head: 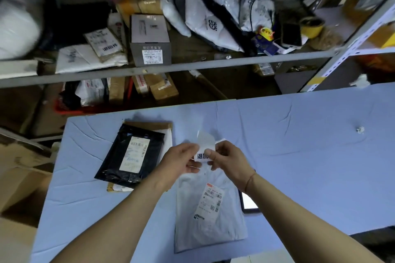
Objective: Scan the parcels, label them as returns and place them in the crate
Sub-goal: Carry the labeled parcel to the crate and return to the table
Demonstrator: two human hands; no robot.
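Phone [249, 202] perhaps right of mailer [210, 215]

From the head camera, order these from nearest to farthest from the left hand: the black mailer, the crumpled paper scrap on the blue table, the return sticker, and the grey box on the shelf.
1. return sticker, pinched by the left hand
2. black mailer, on the table just to its left
3. grey box, up on the shelf beyond the table
4. crumpled paper scrap, far right on the blue table

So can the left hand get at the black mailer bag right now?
Probably not at once: the left hand and right hand both pinch the return sticker. The black mailer bag lies uncovered just left of it, nothing between.
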